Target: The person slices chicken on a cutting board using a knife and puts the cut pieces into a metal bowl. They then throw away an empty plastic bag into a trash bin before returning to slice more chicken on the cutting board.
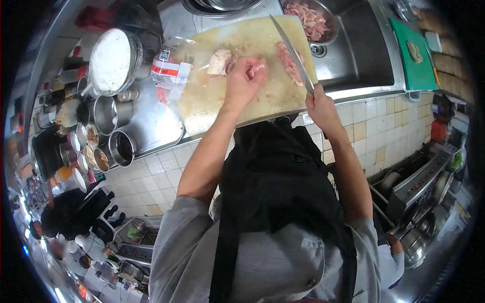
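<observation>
My right hand (323, 108) grips a long kitchen knife (293, 53) by its handle at the front right of the yellowed cutting board (202, 108). The blade points away from me, over a row of cut raw meat (288, 63). Over the middle of the board, my left hand (246, 78) is closed with curled fingers; what lies in them, if anything, I cannot make out. Just left of it rests a raw meat piece with pale skin (219, 62). An opened plastic meat package (171, 73) with a printed label lies on the board's left edge.
A metal bowl of raw meat (309, 22) stands behind the board, beside the steel sink (361, 50). A green cutting board (411, 58) lies farther right. At left are a large container of white powder (112, 61) and several metal pots (121, 146). Other people stand lower left.
</observation>
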Motion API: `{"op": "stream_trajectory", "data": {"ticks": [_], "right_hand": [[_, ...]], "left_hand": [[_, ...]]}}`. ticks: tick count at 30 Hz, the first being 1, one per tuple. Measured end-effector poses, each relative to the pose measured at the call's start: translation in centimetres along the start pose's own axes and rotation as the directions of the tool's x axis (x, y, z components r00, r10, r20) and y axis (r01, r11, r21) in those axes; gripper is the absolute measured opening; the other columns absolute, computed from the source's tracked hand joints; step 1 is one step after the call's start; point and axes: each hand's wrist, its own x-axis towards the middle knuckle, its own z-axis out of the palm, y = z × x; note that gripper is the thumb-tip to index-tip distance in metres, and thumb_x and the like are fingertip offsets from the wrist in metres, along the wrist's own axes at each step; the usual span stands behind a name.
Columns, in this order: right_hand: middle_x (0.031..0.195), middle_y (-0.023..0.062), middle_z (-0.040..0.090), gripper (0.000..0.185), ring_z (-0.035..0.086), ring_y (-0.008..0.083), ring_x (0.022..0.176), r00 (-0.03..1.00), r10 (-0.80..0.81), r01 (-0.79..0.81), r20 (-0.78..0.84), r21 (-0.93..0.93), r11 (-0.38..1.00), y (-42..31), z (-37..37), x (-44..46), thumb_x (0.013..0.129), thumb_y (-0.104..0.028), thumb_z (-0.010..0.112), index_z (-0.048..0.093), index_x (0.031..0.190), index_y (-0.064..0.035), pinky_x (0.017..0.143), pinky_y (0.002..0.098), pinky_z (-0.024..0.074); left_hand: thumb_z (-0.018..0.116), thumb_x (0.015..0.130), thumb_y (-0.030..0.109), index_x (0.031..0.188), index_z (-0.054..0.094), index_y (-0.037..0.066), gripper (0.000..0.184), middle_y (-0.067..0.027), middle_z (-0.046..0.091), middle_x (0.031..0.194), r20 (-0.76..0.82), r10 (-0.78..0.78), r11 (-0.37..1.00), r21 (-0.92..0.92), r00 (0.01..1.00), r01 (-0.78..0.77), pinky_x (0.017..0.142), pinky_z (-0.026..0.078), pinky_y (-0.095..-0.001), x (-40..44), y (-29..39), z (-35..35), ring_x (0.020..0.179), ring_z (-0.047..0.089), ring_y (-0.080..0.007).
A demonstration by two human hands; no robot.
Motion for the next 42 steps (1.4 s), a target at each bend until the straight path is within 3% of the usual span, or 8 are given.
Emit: {"op": "stream_trajectory", "data": {"ticks": [6, 20, 28, 30, 33, 36, 40, 42], "right_hand": [[0.076, 0.0337, 0.065, 0.021, 0.064, 0.0549, 0.075, 0.994, -0.032, 0.020, 0.108, 0.111, 0.994, -0.3, 0.1, -2.9, 0.102, -0.019, 0.053, 0.045, 0.114, -0.0031, 0.064, 0.0640, 0.0493], [0.072, 0.0312, 0.064, 0.022, 0.065, 0.0521, 0.071, 0.953, -0.231, 0.218, 0.196, 0.086, 0.972, 1.6, 2.6, -4.8, 0.100, -0.014, 0.055, 0.047, 0.115, -0.0013, 0.062, 0.0614, 0.0507], [0.077, 0.0343, 0.065, 0.025, 0.063, 0.0549, 0.076, 0.997, 0.010, -0.015, 0.073, 0.067, 0.998, 3.1, 0.8, -5.3, 0.100, -0.013, 0.054, 0.047, 0.121, -0.0025, 0.067, 0.0640, 0.0493], [0.078, 0.0345, 0.065, 0.026, 0.063, 0.0549, 0.077, 0.997, 0.004, -0.010, 0.076, 0.070, 0.998, 1.8, 0.2, -5.2, 0.100, -0.013, 0.054, 0.046, 0.122, -0.0023, 0.067, 0.0637, 0.0495], [0.078, 0.0347, 0.065, 0.026, 0.063, 0.0550, 0.077, 0.999, 0.009, -0.013, 0.043, 0.093, 0.996, 0.3, -0.6, -5.4, 0.100, -0.014, 0.053, 0.046, 0.122, -0.0025, 0.068, 0.0629, 0.0501], [0.079, 0.0335, 0.065, 0.023, 0.062, 0.0558, 0.077, 0.999, 0.003, -0.006, 0.040, 0.087, 0.996, 0.1, -0.1, -5.9, 0.101, -0.013, 0.054, 0.046, 0.120, -0.0034, 0.065, 0.0629, 0.0482], [0.074, 0.0324, 0.065, 0.030, 0.065, 0.0533, 0.072, 0.993, -0.023, 0.021, 0.118, 0.024, 1.000, 0.0, 1.0, -6.2, 0.099, -0.012, 0.055, 0.042, 0.125, -0.0037, 0.064, 0.0634, 0.0510], [0.073, 0.0319, 0.065, 0.029, 0.065, 0.0528, 0.071, 0.992, -0.031, 0.026, 0.122, 0.038, 0.999, -0.2, 1.1, -6.3, 0.098, -0.012, 0.055, 0.042, 0.123, -0.0040, 0.064, 0.0635, 0.0512]], "left_hand": [[0.074, 0.094, 0.013, 0.109, 0.063, -0.001, 0.023, -0.0069, 0.071, 0.087, 0.131, -0.197, 0.972, -0.106, 0.972, 0.211, 0.062, 0.054, -0.0254, 2.2, 2.9, -2.9, 0.074, 0.067, -0.0106], [0.066, 0.099, 0.005, 0.116, 0.060, -0.002, 0.020, -0.0093, 0.072, 0.097, -0.055, -0.141, 0.976, -0.176, 0.989, 0.129, 0.068, 0.057, -0.0270, 1.2, 8.3, -8.4, 0.082, 0.068, -0.0126], [0.066, 0.098, 0.007, 0.119, 0.062, 0.002, 0.022, -0.0101, 0.073, 0.106, 0.177, -0.220, 0.913, -0.309, 0.959, 0.267, 0.072, 0.058, -0.0290, 2.6, 5.1, -1.5, 0.086, 0.069, -0.0145], [0.068, 0.095, 0.008, 0.113, 0.066, 0.002, 0.019, -0.0112, 0.074, 0.101, 0.116, -0.170, 0.962, 0.232, 0.978, 0.140, 0.072, 0.058, -0.0313, 3.7, 2.2, -0.7, 0.082, 0.071, -0.0185], [0.070, 0.092, 0.009, 0.110, 0.068, 0.004, 0.018, -0.0136, 0.072, 0.095, -0.081, 0.104, 0.817, 0.575, 0.991, -0.039, 0.072, 0.058, -0.0336, 2.9, 0.3, -1.8, 0.077, 0.071, -0.0239], [0.072, 0.087, 0.013, 0.106, 0.069, 0.006, 0.020, -0.0132, 0.071, 0.093, -0.063, 0.163, 0.860, 0.498, 0.985, -0.111, 0.075, 0.055, -0.0428, 2.0, -0.7, -2.4, 0.084, 0.068, -0.0352], [0.072, 0.090, 0.013, 0.109, 0.071, 0.008, 0.020, -0.0120, 0.071, 0.107, 0.047, 0.246, 0.848, 0.474, 0.968, -0.238, 0.078, 0.057, -0.0388, 1.3, -1.4, -1.2, 0.091, 0.071, -0.0280], [0.074, 0.087, 0.015, 0.107, 0.072, 0.009, 0.021, -0.0090, 0.069, 0.111, 0.119, 0.465, 0.675, 0.594, 0.877, -0.438, 0.085, 0.055, -0.0396, 1.3, -1.4, -0.8, 0.100, 0.068, -0.0281]]}}
